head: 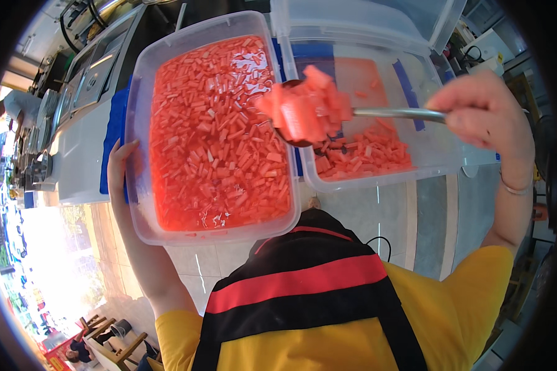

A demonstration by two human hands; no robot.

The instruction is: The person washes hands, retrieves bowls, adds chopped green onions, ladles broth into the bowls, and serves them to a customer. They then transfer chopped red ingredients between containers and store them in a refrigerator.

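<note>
In my right hand [485,111] is the metal handle of a ladle [394,112]. Its bowl is heaped with chopped red pieces of food [306,106], held above the gap between two clear plastic tubs. My left hand [120,160] rests against the outer left wall of the left tub [141,204], fingers at its side. That tub is filled with small red chunks in red liquid [223,139]. Fewer chunks [366,155] lie in the near left part of the right tub [352,184], where a thin layer of red liquid also shows.
A translucent lid [352,18] stands raised behind the right tub. Blue material [116,139] lies beneath the left tub. Left are a white counter [83,153] and stacked dishes [46,120]. One person [21,109] is at the far left, another [79,350] at lower left near wooden chairs [125,355].
</note>
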